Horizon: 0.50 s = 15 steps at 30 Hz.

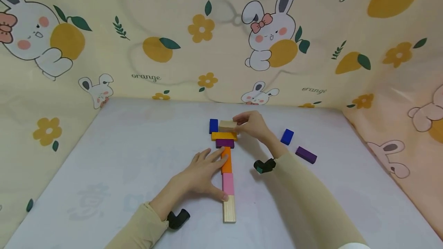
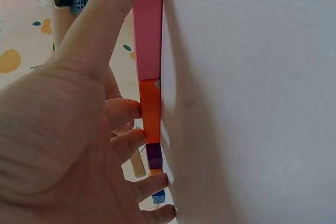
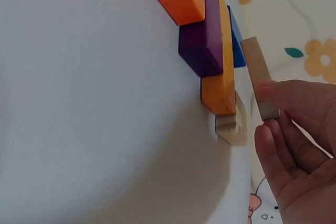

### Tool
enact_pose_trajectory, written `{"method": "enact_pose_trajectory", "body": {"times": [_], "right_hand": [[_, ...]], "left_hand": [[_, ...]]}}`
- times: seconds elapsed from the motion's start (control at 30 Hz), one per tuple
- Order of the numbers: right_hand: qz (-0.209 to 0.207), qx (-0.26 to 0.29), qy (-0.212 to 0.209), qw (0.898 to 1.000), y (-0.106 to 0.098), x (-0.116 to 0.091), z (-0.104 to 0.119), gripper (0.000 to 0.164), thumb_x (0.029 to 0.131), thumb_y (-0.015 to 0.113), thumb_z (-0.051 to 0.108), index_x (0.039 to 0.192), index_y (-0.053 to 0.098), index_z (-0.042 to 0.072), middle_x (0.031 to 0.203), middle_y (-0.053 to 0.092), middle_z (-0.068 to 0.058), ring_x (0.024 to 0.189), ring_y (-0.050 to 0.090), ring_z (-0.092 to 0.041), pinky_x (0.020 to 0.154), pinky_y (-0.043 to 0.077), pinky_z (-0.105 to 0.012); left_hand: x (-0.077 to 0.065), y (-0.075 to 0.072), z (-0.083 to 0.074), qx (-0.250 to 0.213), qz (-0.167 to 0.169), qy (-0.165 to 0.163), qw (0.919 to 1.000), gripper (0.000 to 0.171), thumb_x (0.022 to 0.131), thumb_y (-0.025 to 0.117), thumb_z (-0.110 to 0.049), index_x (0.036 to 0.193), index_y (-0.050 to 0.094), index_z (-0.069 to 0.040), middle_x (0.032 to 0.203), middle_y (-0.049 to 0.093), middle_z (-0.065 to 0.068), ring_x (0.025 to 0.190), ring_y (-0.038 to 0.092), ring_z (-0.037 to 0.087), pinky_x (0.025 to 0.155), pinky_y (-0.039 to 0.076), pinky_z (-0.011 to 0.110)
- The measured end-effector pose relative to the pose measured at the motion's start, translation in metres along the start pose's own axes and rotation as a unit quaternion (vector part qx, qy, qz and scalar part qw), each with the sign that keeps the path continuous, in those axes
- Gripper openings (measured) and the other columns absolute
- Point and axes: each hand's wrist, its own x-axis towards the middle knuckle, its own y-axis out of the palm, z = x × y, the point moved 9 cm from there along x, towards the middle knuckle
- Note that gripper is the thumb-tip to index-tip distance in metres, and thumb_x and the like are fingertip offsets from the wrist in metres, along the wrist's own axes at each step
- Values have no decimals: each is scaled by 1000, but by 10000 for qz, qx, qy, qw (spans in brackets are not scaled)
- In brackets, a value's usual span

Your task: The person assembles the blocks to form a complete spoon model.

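My right hand (image 1: pixel 255 126) pinches a plain wooden block (image 3: pixel 256 69) between thumb and fingers, raised over the far end of a block layout. Beneath it another plain block (image 3: pixel 239 129) shows in the right wrist view. Beside these stands a blue block (image 1: pixel 214 126). Nearer lie a yellow block (image 1: pixel 224 136) and a purple block (image 1: pixel 225 143), both crosswise. A straight column follows: orange block (image 1: pixel 226 166), pink block (image 1: pixel 228 184), then plain block (image 1: pixel 229 211). My left hand (image 1: pixel 199 176) is spread along the column, fingers touching the orange block and thumb near the pink-plain joint.
On the right of the white table (image 1: pixel 104 164) lie a loose blue block (image 1: pixel 287 136) and a loose purple block (image 1: pixel 306 155). A patterned cloth (image 1: pixel 173 22) hangs behind the table and along its sides.
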Motion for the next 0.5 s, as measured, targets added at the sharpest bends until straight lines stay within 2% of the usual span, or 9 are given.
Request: {"method": "enact_pose_trajectory", "body": {"times": [0.5], "right_hand": [[283, -371, 91, 9989, 15, 5, 3, 28, 82, 80, 5, 110, 73, 5, 98, 69, -8, 91, 60, -26, 85, 52, -35]], "left_hand": [[1, 0, 0, 52, 19, -44, 10000, 114, 64, 73, -76, 155, 33, -21, 164, 13, 2, 145, 10, 41, 111, 10, 65]]}}
